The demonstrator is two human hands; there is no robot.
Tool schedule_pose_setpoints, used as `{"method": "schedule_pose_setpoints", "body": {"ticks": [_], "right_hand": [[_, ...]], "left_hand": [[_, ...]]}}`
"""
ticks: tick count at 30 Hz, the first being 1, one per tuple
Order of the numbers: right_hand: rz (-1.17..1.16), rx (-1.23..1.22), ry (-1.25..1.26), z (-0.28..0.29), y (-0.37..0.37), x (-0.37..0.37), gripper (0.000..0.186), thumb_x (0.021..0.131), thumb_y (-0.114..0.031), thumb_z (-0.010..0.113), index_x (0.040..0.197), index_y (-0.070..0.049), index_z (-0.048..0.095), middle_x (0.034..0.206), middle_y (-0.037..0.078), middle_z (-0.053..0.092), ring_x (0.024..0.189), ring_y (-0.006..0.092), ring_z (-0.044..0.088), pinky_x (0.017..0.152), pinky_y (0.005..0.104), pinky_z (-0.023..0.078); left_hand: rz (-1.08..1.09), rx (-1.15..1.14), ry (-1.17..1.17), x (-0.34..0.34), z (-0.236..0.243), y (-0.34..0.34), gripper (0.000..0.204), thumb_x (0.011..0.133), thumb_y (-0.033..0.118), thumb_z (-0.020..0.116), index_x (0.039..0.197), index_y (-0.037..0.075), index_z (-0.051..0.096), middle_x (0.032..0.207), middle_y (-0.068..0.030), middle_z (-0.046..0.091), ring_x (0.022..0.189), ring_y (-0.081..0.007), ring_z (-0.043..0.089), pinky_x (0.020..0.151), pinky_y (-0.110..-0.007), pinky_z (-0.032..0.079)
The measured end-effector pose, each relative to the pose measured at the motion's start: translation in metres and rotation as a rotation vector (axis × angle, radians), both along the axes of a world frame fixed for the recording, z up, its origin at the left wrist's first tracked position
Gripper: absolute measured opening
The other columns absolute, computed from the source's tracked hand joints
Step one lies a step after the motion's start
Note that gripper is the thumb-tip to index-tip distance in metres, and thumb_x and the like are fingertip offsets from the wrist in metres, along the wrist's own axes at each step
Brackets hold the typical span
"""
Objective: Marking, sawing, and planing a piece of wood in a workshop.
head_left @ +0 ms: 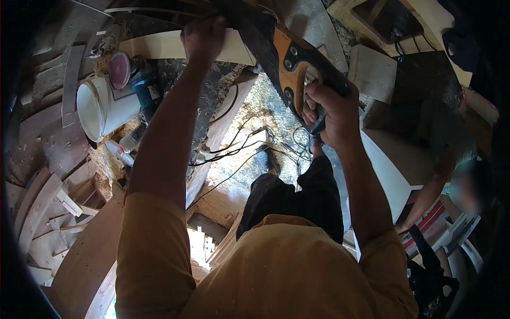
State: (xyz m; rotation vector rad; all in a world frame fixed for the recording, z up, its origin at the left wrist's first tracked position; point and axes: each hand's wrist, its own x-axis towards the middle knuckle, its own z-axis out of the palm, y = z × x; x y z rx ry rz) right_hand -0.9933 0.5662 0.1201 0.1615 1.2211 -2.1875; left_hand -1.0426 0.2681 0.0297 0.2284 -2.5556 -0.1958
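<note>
My right hand (336, 109) is wrapped round the orange and black handle of a handsaw (287, 66). The saw's dark blade runs up and left to the top edge of the view, passing over the right end of a pale wooden board (154, 45). On that board my left hand (204, 40) is closed, left of the blade; its fingertips are hard to make out. Whether the teeth touch the wood cannot be told from here.
A white bucket (103, 109), a teal bottle (146, 87) and a round pink disc (119, 69) stand at left. Black cables (239, 146) cross the sawdust-covered floor by my feet. Another person's arm (433, 191) shows at right. Curved wood offcuts (42, 207) lie at far left.
</note>
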Motion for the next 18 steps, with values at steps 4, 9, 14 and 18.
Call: {"method": "schedule_pose_setpoints", "body": {"ticks": [4, 9, 14, 18], "right_hand": [[-0.01, 0.032, -0.001, -0.001, 0.0, 0.003, 0.008, 0.077, -0.007, 0.059, 0.074, -0.001, 0.055, 0.051, 0.002, 0.047, 0.039, 0.0079, 0.044, 0.039, 0.0236, 0.035], [0.055, 0.099, 0.007, 0.014, 0.007, 0.002, 0.007, 0.078, -0.005, 0.059, 0.074, -0.003, 0.054, 0.052, 0.001, 0.046, 0.04, 0.0087, 0.044, 0.04, 0.0253, 0.035], [0.097, 0.2, -0.097, 0.02, 0.045, 0.038, 0.01, 0.08, -0.004, 0.061, 0.077, -0.006, 0.052, 0.055, 0.001, 0.047, 0.042, 0.0113, 0.046, 0.04, 0.0263, 0.036], [0.084, 0.41, -0.062, 0.034, 0.128, 0.109, 0.039, 0.083, -0.012, 0.06, 0.119, 0.001, 0.054, 0.088, 0.009, 0.066, 0.07, 0.0129, 0.064, 0.06, 0.0256, 0.051]], "left_hand": [[-0.075, -0.049, -0.218, 0.011, 0.006, 0.004, 0.03, 0.086, 0.034, 0.048, 0.085, 0.01, 0.067, 0.089, -0.01, 0.064, 0.094, -0.0316, 0.053, 0.091, -0.046, 0.036], [0.042, -0.082, -0.296, 0.004, 0.002, 0.006, 0.03, 0.088, 0.031, 0.044, 0.09, 0.01, 0.065, 0.096, -0.011, 0.062, 0.1, -0.0311, 0.051, 0.095, -0.044, 0.032], [0.045, -0.135, -0.304, 0.01, -0.003, -0.006, 0.029, 0.088, 0.03, 0.044, 0.089, 0.01, 0.065, 0.096, -0.011, 0.061, 0.1, -0.0312, 0.05, 0.094, -0.045, 0.033], [0.04, -0.121, -0.355, 0.005, -0.005, -0.002, 0.028, 0.088, 0.03, 0.045, 0.085, 0.009, 0.064, 0.094, -0.0106, 0.061, 0.099, -0.0319, 0.051, 0.092, -0.046, 0.034]]}}
